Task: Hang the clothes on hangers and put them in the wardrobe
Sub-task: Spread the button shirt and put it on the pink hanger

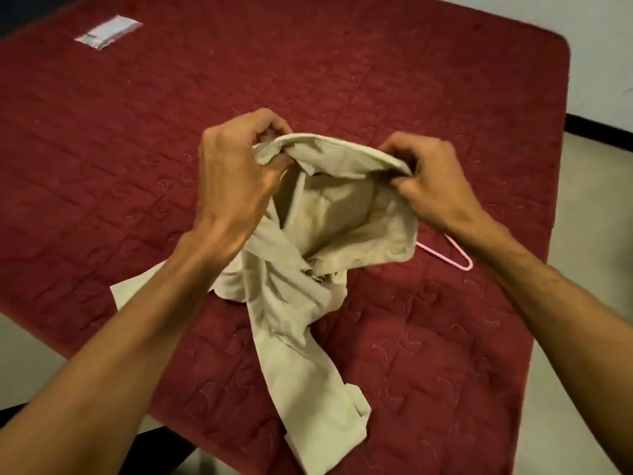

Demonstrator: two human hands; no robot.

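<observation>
Your left hand (236, 173) had its fingers and thumb pinched on one end of the open top hem of the crumpled beige cloth garment (301, 354). Your right hand (435, 180) was pinching the other end of the same hem, fingers curled over it and thumb on the near side. Between the two grips the hem was pulled out into a wide mouth, so you could look straight down inside the cloth. Both hands were up off the bed and apart from each other, with your forearms coming in from the near side.

The rest of the garment hung down twisted and bunched onto the dark red quilted bed cover (376, 80). One long part, leg or sleeve, couldn't tell which, trailed toward the near edge. A thin pink hanger (460, 260) lay flat on the cover just to the right of the garment. It was mostly hidden under the cloth and your right wrist, with only one bent end poking out. Way up by the far left corner sat a small clear plastic packet (108, 31). Pale floor (596, 207) showed past the right edge.
</observation>
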